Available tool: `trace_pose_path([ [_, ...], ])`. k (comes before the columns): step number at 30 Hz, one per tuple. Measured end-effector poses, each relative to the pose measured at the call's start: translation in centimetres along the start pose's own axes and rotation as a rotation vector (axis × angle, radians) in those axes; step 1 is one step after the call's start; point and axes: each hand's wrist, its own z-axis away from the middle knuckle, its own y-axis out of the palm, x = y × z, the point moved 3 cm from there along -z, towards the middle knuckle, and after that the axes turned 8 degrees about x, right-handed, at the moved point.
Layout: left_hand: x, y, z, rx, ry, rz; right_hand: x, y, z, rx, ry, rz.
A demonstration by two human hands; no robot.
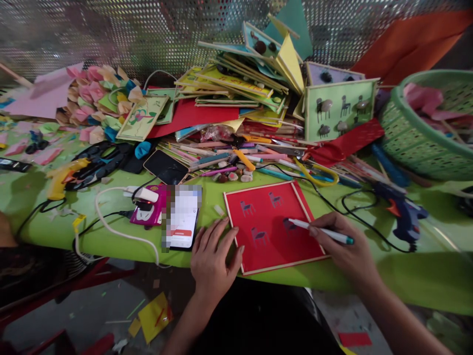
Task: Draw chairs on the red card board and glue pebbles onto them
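A red card (271, 254) edged with thin pale wooden sticks lies flat at the table's near edge. Several small dark animal shapes with legs are drawn on it. My right hand (342, 244) is closed around a white marker (321, 230) with a green end, its tip on the lower right drawing (291, 227). My left hand (216, 254) rests with fingers spread, its fingertips at the card's left edge. Just left of that hand lies a lit phone (186, 217), partly blurred out.
A magenta power socket (150, 207) with cables sits left of the phone. Glue guns lie at left (68, 177) and right (402, 212). Behind are loose pens (218, 160), stacked framed cards (236, 81) and a green basket (417, 148). Another person's hand (5, 231) shows at far left.
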Motion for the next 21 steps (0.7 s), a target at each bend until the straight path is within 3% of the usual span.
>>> trace_pose_path([
  [21, 0.09, 0.12, 0.00, 0.000, 0.006, -0.003, -0.11, 0.19, 0.01, 0.059, -0.014, -0.043],
])
